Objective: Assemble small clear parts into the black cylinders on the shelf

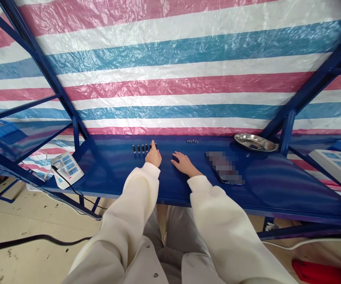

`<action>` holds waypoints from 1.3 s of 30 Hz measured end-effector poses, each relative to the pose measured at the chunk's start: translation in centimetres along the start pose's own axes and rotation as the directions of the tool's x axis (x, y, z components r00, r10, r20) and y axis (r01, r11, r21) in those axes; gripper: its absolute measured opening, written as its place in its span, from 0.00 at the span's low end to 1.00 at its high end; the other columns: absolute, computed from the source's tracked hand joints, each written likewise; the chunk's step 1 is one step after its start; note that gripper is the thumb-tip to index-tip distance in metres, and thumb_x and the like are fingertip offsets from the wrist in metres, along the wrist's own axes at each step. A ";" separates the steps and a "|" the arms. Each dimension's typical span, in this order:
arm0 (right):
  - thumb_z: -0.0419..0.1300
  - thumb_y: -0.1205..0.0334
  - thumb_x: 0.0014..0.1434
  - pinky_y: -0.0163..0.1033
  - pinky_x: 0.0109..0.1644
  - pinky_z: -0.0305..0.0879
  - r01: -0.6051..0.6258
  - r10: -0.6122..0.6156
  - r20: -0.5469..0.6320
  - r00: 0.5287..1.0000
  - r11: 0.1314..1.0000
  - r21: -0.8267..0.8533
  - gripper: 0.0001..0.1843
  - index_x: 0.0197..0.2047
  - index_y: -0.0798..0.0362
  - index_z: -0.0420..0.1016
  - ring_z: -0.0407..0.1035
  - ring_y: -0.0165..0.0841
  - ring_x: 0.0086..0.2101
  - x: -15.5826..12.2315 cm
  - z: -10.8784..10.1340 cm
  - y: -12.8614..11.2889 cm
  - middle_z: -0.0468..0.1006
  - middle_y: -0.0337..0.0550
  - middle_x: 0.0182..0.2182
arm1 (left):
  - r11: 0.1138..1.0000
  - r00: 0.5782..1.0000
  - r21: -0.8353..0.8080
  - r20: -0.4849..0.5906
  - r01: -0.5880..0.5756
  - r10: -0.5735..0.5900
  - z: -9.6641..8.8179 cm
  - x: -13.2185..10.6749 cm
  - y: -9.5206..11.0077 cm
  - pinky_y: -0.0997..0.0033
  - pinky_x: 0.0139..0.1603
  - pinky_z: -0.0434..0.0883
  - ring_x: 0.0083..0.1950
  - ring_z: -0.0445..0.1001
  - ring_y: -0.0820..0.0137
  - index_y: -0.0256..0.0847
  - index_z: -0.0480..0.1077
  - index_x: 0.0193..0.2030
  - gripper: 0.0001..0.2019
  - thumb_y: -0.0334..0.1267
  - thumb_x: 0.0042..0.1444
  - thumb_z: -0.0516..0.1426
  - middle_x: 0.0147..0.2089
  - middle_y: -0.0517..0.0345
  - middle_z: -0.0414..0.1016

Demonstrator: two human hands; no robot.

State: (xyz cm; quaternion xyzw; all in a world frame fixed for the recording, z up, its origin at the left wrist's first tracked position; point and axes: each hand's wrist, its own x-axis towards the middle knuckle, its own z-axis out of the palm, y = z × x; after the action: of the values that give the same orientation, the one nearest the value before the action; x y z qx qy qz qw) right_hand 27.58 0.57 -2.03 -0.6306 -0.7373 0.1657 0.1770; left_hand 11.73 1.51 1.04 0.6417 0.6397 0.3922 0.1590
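1. Black tubes (pixel 138 148) stand out in the head view, in a short row on the blue table (pixel 108 169), just off the middle of the view toward nine o'clock; their near ends look paler, and any lettering on them is too small to read.
2. Left hand (pixel 153 156): the index finger points out straight toward twelve o'clock, its tip at the right end of the row. The other fingers look curled in; I cannot tell whether they pinch anything or whether the fingertip touches a tube.
3. Right hand (pixel 185 163): palm down over the table, fingers loosely spread, a gap between thumb and index finger, nothing seen in its grasp. It lies just off the middle toward four o'clock.
4. Small silver pieces (pixel 192 141) form another row near the table's back edge, beyond the right hand, toward three o'clock.
5. Phone (pixel 225 169) between three and four o'clock, lying flat; its face is blurred into blocks, so any label is unreadable.
6. Metal dish (pixel 254 142) farther out at three o'clock, near the back edge.
7. White power strip (pixel 77 162) with blue sockets, between eight and nine o'clock, a black cord (pixel 65 180) plugged in; its markings are too small to read.
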 end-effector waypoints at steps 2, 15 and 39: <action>0.50 0.57 0.61 0.52 0.64 0.44 -0.002 0.002 0.009 1.000 1.000 -0.006 0.25 0.59 0.55 0.63 0.48 0.41 0.62 0.0 -0.1 -0.1 0.57 0.52 0.62 | 1.000 1.000 0.015 0.013 0.005 -0.005 0.1 0.3 -0.1 0.65 0.45 0.69 0.39 0.76 0.61 0.37 0.52 0.65 0.30 0.33 0.55 0.53 0.46 0.40 0.74; 0.51 0.58 0.59 0.54 0.63 0.45 0.012 -0.012 -0.025 1.000 1.000 0.014 0.23 0.57 0.57 0.66 0.51 0.43 0.61 0.0 0.0 -0.2 0.60 0.53 0.61 | 0.995 0.998 -0.072 -0.011 -0.070 0.069 0.4 1.0 -0.8 0.65 0.46 0.68 0.42 0.75 0.63 0.41 0.70 0.39 0.06 0.33 0.56 0.53 0.41 0.48 0.75; 0.38 0.37 0.60 0.37 0.30 0.58 0.192 0.002 -0.342 0.940 0.824 0.533 0.27 0.23 0.49 0.58 0.60 0.31 0.22 -1.4 -1.4 -2.5 0.64 0.37 0.18 | 0.673 0.908 -0.738 0.318 0.057 0.272 0.6 -0.3 -1.3 0.77 0.18 0.64 0.21 0.74 0.73 0.36 0.63 0.42 0.23 0.53 0.49 0.57 0.43 0.44 0.76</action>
State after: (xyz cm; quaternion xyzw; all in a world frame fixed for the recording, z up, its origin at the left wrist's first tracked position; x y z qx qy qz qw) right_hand 26.26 -1.14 0.29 -0.5317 -0.6475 0.2576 0.4814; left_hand 11.26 1.60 -0.36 0.6273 0.3417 0.4830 0.5064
